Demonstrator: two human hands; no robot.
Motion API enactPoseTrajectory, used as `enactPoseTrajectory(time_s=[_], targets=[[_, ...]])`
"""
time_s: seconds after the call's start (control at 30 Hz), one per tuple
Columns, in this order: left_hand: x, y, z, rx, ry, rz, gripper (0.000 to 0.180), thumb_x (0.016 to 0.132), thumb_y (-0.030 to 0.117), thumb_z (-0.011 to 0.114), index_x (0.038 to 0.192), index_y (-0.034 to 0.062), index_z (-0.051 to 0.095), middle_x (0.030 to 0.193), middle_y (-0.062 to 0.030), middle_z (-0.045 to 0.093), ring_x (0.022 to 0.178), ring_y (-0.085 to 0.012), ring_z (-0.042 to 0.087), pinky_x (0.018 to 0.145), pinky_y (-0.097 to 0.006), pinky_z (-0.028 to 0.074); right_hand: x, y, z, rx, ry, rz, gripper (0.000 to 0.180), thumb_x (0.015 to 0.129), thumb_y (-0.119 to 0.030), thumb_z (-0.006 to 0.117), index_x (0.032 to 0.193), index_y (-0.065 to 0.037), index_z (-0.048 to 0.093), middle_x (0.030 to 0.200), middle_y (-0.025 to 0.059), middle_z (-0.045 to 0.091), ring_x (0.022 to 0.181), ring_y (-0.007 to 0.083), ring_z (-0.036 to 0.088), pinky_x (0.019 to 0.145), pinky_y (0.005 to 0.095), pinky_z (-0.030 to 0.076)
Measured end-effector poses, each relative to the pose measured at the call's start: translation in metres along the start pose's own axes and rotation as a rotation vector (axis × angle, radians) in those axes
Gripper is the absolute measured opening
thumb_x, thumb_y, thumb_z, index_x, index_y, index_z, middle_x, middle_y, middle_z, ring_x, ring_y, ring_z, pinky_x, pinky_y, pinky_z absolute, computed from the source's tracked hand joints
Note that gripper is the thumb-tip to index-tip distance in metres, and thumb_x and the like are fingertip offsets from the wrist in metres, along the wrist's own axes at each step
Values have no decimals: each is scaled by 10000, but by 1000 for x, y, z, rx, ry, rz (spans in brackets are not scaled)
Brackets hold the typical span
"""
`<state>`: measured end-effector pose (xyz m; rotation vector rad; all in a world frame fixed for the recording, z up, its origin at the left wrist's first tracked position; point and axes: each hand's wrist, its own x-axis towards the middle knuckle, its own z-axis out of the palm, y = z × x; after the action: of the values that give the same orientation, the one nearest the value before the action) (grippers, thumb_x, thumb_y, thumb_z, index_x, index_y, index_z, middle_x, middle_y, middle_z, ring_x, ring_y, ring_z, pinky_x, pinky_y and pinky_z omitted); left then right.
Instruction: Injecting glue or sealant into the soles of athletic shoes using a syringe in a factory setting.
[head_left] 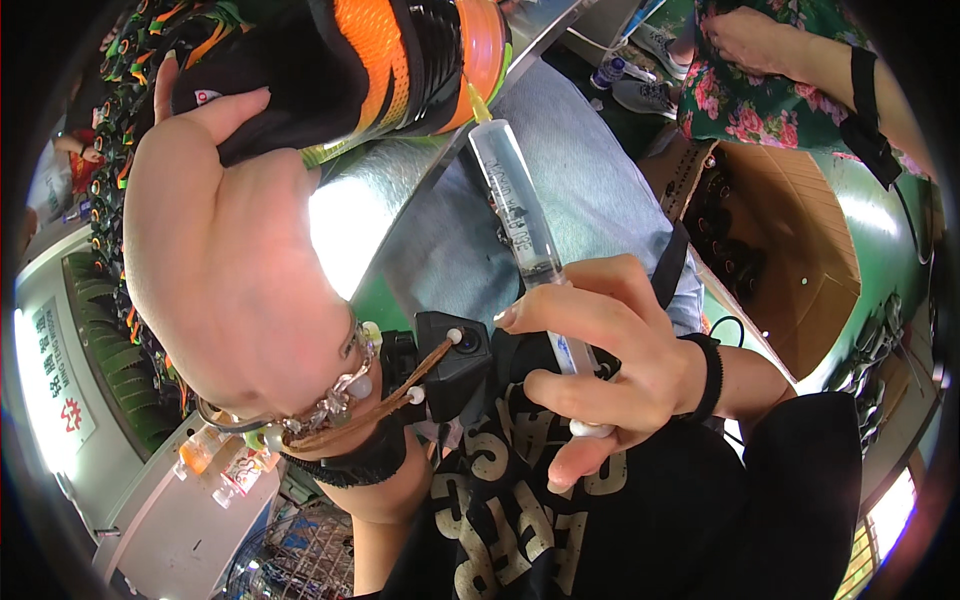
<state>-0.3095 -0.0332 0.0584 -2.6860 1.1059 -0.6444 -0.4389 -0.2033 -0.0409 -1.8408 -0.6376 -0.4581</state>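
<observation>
The left hand point(215, 250) was raised close to the camera, wrist bent, fingers wrapped around a black and orange shoe point(340, 70) held up at the top of the view. The right hand point(610, 360) gripped a clear syringe point(520, 215) between fingers and thumb, thumb under the plunger end, its yellow tip touching the shoe's sole edge. A cardboard box point(790, 250) lay open beyond the person's right side, near the corner of a green floor. Another person's hand point(750, 40) rested above it.
</observation>
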Motion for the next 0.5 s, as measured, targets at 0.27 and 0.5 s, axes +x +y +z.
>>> enactPoseTrajectory(time_s=[0.27,0.5], targets=[[4,1,4,52,14,-45,125,579,25,640,698,20,675,997,-96,650,894,-234,640,725,-297,529,1,2,3,40,50,11,530,820,-568,572,752,-43,566,1113,210,564,861,327,522,718,387,441],[-5,1,-7,-37,36,-105,113,619,20,627,722,2,670,990,-122,643,882,-249,629,716,-305,510,9,8,-26,-136,135,-162,614,876,-681,403,793,-132,664,1101,212,510,875,307,536,713,370,446]])
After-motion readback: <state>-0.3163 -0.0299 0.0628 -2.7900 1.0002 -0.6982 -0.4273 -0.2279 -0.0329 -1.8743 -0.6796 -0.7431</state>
